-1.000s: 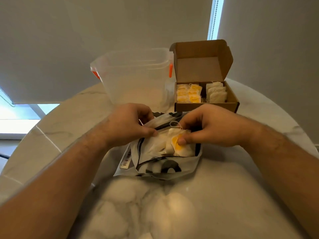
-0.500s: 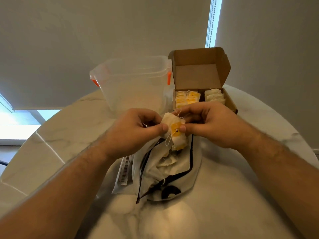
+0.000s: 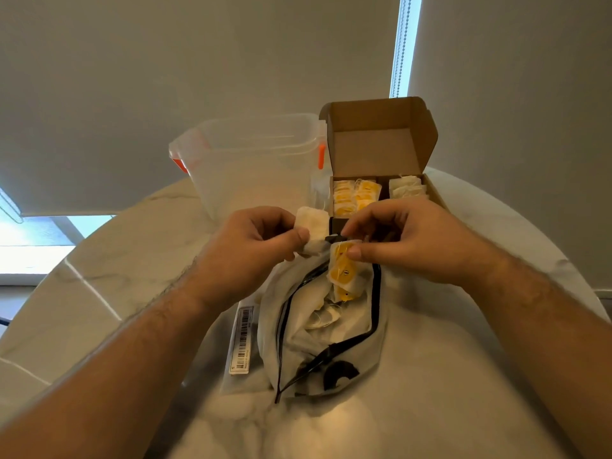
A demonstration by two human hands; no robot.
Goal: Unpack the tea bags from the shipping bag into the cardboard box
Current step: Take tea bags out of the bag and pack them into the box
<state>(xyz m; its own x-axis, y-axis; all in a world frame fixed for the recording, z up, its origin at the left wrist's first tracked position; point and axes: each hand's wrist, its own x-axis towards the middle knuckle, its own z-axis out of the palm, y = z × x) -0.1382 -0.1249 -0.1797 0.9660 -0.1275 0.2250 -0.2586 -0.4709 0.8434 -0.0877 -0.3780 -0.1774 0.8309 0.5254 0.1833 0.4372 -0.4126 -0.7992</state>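
A white shipping bag [image 3: 374,346] with black trim lies open on the marble table, with more tea bags [image 3: 326,318] inside. My left hand [image 3: 251,243] pinches a plain white tea bag [image 3: 313,223] above the bag's far end. Beside it, my right hand [image 3: 407,240] holds a small stack of yellow-tagged tea bags [image 3: 344,273] that hangs down over the bag's mouth. Just behind my hands stands the open cardboard box [image 3: 381,150], lid up. It holds yellow-tagged tea bags [image 3: 354,197] on its left and white ones [image 3: 409,188] on its right.
A clear plastic container [image 3: 251,160] with orange clips stands at the back, left of the box. A barcode label [image 3: 241,339] lies left of the shipping bag. The round marble table [image 3: 430,409] ends close behind the box, near the wall.
Both hands lifted the clump of tea bags out of the shipping bag, then pulled it apart: the left now holds a white one, the right the yellow-tagged ones.
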